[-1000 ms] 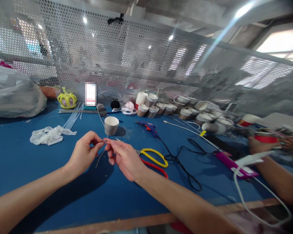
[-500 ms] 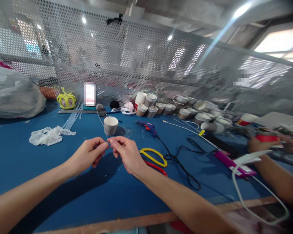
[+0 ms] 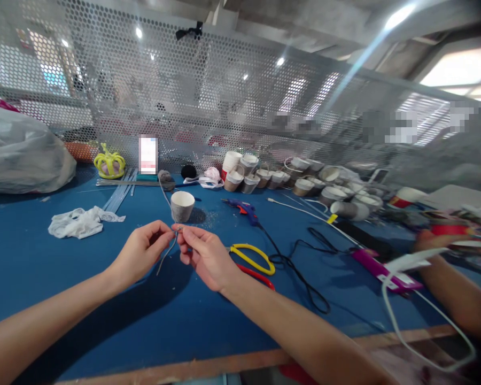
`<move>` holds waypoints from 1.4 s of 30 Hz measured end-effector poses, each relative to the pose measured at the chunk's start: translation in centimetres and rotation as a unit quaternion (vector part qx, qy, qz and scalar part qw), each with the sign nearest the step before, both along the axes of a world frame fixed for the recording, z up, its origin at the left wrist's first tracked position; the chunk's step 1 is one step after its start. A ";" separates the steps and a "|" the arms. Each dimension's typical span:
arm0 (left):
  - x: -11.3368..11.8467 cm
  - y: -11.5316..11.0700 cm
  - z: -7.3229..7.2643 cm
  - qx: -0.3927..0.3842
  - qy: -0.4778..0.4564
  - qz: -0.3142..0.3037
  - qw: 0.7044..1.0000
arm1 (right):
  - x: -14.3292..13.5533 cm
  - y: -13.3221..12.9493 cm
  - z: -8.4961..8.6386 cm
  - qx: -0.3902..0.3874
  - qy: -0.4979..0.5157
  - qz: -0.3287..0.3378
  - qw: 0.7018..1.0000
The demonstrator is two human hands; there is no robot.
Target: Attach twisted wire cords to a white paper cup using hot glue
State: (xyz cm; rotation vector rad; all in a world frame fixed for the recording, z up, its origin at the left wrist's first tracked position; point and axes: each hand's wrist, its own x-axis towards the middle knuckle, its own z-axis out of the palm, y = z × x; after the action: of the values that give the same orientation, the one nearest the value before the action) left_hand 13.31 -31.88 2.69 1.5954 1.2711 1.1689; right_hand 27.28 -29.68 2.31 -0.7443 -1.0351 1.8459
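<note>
Grey yarn (image 3: 167, 255) is pinched between the fingertips of my left hand (image 3: 145, 247) and my right hand (image 3: 206, 251), which almost meet. A loose end of it hangs below the fingers. From the pinch the strand runs up beside a grey-wrapped paper cup (image 3: 181, 207) toward a grey yarn ball (image 3: 165, 179) behind. The cup stands upright on the blue table (image 3: 152, 331), just beyond my fingertips. Beside my right wrist lie scissors with one yellow and one red handle (image 3: 253, 258), their blades mostly hidden by the hand.
A blue glue gun (image 3: 242, 208) with a black cord lies right of the cup. Several wrapped cups (image 3: 300, 186) stand along the perforated screen. White lace (image 3: 78, 223) and a phone (image 3: 148, 155) are at left. Another person's forearm (image 3: 457, 289) works at far right near a purple box (image 3: 385, 272).
A loose yarn end now hangs below my fingers, where none showed before. My hands have shifted only slightly and still pinch the yarn. The other person's hand at right moved a little.
</note>
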 end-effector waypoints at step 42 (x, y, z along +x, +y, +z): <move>-0.6 0.7 -1.2 0.202 0.223 0.044 0.953 | 0.1 0.3 -0.3 -0.010 -0.044 0.000 0.999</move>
State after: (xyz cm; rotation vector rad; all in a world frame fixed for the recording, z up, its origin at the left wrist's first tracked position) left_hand 12.72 -31.16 1.52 2.2199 1.4579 1.2207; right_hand 27.35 -29.42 2.02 -0.8442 -1.0743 1.8387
